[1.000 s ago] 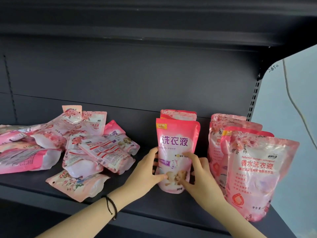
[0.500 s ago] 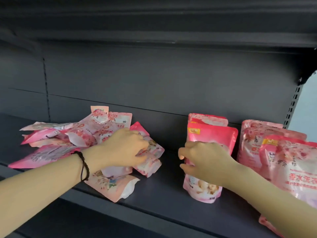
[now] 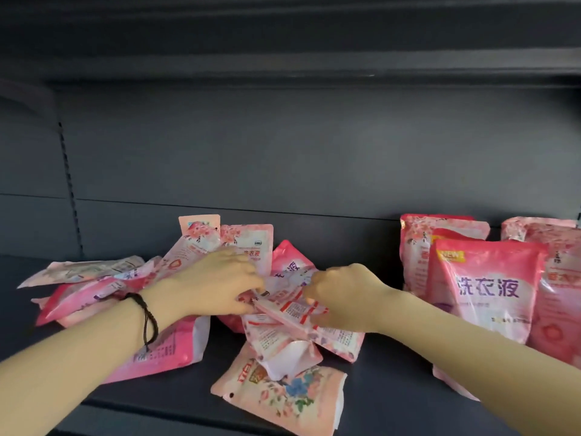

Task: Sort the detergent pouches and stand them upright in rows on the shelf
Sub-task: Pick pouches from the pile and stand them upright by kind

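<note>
Both left hand [image 3: 213, 284] and right hand [image 3: 342, 297] fingers gripping one pouch [image 3: 292, 309], bare shelf [image 3: 386, 372] beside

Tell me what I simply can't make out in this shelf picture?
Head view:
- Small print on the back-label pouch: too small and blurred.
- The left hand grip: fingertips blurred among the pile, so a hold is unclear.
- Rightmost standing pouch: cut by the frame edge.
- Rear standing pouches: fronts hidden by the NEW pouch.

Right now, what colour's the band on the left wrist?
Black, a thin cord band; head view shows it best.
</note>
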Available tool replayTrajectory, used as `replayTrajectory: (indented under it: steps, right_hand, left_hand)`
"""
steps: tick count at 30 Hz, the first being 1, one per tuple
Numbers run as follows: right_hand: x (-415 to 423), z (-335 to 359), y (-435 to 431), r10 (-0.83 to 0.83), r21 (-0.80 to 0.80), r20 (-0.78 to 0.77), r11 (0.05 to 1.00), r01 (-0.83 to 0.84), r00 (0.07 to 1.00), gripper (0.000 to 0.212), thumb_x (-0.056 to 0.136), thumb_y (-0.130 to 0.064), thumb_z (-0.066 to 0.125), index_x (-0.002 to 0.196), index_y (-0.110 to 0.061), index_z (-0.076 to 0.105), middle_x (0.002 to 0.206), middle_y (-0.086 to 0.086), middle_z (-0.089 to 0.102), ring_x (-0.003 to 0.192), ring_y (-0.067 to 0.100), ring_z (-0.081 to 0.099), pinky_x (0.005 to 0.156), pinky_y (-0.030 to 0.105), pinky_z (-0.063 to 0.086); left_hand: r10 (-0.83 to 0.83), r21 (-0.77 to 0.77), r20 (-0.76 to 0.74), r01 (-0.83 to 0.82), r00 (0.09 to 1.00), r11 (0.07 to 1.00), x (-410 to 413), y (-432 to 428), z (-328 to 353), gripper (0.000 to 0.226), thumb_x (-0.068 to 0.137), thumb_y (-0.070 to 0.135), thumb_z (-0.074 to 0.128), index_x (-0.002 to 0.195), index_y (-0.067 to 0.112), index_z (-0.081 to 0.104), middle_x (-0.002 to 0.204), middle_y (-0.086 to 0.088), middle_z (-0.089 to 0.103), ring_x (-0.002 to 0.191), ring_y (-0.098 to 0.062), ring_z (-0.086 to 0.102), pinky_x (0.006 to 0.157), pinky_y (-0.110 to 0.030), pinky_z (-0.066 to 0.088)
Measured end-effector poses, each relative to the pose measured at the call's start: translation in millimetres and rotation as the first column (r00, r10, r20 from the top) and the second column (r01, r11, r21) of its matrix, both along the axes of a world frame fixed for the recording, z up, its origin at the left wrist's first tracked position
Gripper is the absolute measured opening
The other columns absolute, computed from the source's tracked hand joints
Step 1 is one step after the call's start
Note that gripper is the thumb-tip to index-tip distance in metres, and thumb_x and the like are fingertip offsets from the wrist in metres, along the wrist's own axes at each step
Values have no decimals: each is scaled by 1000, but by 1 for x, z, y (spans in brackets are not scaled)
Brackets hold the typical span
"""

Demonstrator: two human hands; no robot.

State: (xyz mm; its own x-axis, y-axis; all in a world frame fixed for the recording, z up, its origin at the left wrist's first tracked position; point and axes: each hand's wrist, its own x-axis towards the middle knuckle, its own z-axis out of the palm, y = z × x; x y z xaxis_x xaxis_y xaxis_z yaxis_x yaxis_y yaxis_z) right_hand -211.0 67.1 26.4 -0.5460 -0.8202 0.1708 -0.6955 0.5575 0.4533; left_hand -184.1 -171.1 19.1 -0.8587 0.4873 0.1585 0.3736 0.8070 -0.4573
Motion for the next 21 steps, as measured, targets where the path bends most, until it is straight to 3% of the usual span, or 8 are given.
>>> replayTrajectory:
  steps: [3, 5, 9, 12, 15, 18, 21]
  right_hand:
    - [-8, 1, -26, -8, -95, 204, 995, 28, 979, 32, 90, -47, 51, 116, -28, 58, 115, -6, 59, 103, 19, 57, 78, 34, 48]
    - [-13, 0, -41, -21, -137, 328, 988, 69, 944, 33, 89, -51, 51, 114, -31, 58, 116, -10, 59, 106, 15, 55, 84, 35, 48]
    - [-23, -8, -55, -54, -135, 453, 982, 128, 890, 42, 86, -57, 54, 117, -29, 57, 117, -10, 58, 106, 13, 54, 87, 33, 47]
    - [-28, -15, -58, -90, -142, 518, 971, 190, 851, 49, 80, -65, 54, 115, -31, 56, 112, -9, 58, 102, 14, 56, 89, 40, 50]
    - [-32, -17, -60, -97, -174, 548, 958, 227, 831, 47, 82, -64, 53, 114, -30, 57, 109, -12, 60, 100, 12, 57, 90, 40, 50]
    - [-30, -16, -61, -93, -247, 558, 930, 272, 824, 39, 85, -60, 53, 107, -29, 58, 106, -12, 62, 97, 11, 59, 87, 35, 50]
    - [-29, -16, -56, -96, -386, 487, 868, 312, 868, 21, 94, -37, 46, 79, -24, 52, 88, -4, 61, 83, 22, 59, 73, 33, 48]
  left_hand:
    - [-5, 100, 79, -3, 997, 995, -6, -10, -5, 40, 88, 59, 48, 122, 38, 54, 117, 16, 56, 113, -6, 48, 94, -24, 33]
    - [-20, 201, 120, -4, 993, 979, -11, -16, -8, 38, 87, 56, 53, 121, 39, 56, 116, 16, 56, 111, -4, 47, 88, -20, 30]
    - [-92, 350, 155, 33, 984, 936, -19, -23, -14, 33, 85, 51, 60, 115, 38, 62, 109, 16, 59, 103, -2, 49, 90, -22, 36]
    - [-146, 386, 144, 81, 979, 919, -26, -26, -18, 28, 87, 49, 58, 112, 37, 64, 106, 17, 62, 102, 0, 50, 92, -22, 37]
    - [-222, 397, 43, 187, 974, 898, -31, -29, -21, 35, 91, 52, 43, 107, 34, 68, 103, 18, 67, 99, -2, 54, 91, -20, 33]
    - [-262, 380, -131, 292, 956, 878, -36, -22, -20, 45, 91, 49, 31, 97, 31, 71, 92, 17, 70, 88, -7, 60, 86, -27, 42]
    - [-269, 381, -289, 368, 919, 848, -45, -7, -11, 44, 91, 47, 33, 89, 27, 72, 82, 16, 68, 82, -7, 59, 88, -25, 39]
